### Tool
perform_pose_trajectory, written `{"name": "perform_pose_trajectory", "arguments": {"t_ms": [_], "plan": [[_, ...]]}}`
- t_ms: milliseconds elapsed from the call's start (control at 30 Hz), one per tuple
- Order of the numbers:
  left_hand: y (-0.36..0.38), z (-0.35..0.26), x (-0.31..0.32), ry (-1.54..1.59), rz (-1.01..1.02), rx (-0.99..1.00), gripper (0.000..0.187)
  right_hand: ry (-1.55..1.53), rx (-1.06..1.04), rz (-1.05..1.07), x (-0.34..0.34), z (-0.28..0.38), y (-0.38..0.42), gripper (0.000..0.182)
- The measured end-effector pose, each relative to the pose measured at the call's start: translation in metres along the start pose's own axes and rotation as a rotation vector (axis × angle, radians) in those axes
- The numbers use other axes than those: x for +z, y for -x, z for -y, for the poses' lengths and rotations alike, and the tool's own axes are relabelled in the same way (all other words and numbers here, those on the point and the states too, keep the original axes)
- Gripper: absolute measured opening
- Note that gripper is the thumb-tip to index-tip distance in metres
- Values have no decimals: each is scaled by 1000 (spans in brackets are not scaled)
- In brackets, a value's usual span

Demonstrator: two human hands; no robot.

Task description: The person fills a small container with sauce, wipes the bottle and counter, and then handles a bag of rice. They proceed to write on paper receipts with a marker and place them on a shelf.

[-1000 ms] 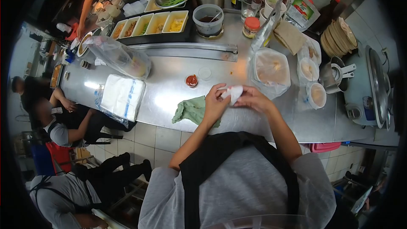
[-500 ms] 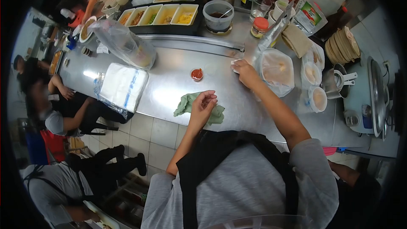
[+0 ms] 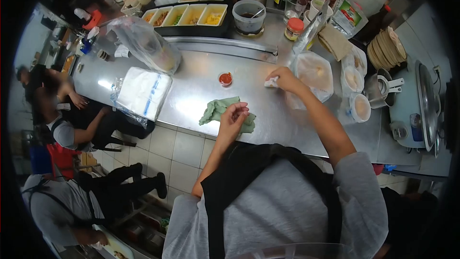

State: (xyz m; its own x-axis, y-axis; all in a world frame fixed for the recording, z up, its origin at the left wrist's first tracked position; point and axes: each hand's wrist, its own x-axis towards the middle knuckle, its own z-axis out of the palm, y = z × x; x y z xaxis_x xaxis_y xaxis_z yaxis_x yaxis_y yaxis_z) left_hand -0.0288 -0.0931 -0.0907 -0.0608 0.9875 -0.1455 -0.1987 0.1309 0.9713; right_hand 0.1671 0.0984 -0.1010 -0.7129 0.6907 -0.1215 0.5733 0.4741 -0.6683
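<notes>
right hand [image 3: 286, 79]: parted from left, now pressing white wad [image 3: 271, 83] onto tabletop [image 3: 191, 86] mid-span | left hand [image 3: 233, 115]: empty, loosely curled over green cloth [image 3: 215, 109] near front edge | wiping underway

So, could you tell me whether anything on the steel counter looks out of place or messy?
Only small things: a crumpled green cloth lies bunched near the counter's front edge under the left hand, and the right hand presses a small white wad to the steel counter. No spill shows.

No legible text, green-and-red packet [image 3: 350, 15] label too small to read
</notes>
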Motion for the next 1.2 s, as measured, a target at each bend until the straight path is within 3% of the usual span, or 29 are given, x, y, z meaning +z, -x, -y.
{"name": "perform_pose_trajectory", "arguments": {"t_ms": [33, 100, 133, 200, 300, 367, 500, 567, 700, 767, 800, 867, 933, 1067, 1167, 1200], "plan": [[-2, 0, -2, -6, 3, 10, 27, 2, -6, -10, -6, 2, 5, 27], [-2, 7, -3, -32, -1, 55, 31, -1300, 445, -208, -7, 6, 26, 31], [-1, 3, 4, -27, -9, 48, 31, -1299, 454, -198, -3, 10, 37, 31], [-12, -6, 19, -88, 26, 58, 37, -1794, 309, -181, 9, 20, 54, 33], [-28, -8, 46, 18, 53, 48, 46, -2017, 242, -151, 37, 33, 60, 34], [-32, -8, 59, 144, 3, 88, 48, -1967, 270, -150, 47, 38, 65, 32], [-26, 6, 64, -12, -116, 144, 43, -1813, 380, -264, 54, 53, 78, 28], [-21, 13, 65, -308, -269, 213, 36, -1753, 430, -299, 58, 55, 84, 27], [-18, 14, 75, -402, -321, 379, 37, -1716, 399, -306, 60, 64, 91, 28], [-13, 3, 82, -729, -408, 496, 43, -1730, 363, -303, 59, 69, 93, 28], [-12, 5, 82, -737, -419, 493, 43, -1774, 344, -272, 56, 72, 94, 28], [-12, 9, 81, -952, -359, 619, 50, -1824, 321, -231, 56, 75, 93, 27], [-10, 10, 80, -966, -315, 615, 53, -1655, 344, -290, 60, 76, 92, 24], [4, 19, 76, -862, -227, 549, 60, -1595, 375, -275, 72, 59, 86, 21], [15, 18, 68, -813, -253, 573, 61, -1258, 304, -268, 74, 43, 66, 12], [18, 18, 64, -809, -232, 580, 61, -1193, 280, -365, 68, 39, 56, 23]]}}
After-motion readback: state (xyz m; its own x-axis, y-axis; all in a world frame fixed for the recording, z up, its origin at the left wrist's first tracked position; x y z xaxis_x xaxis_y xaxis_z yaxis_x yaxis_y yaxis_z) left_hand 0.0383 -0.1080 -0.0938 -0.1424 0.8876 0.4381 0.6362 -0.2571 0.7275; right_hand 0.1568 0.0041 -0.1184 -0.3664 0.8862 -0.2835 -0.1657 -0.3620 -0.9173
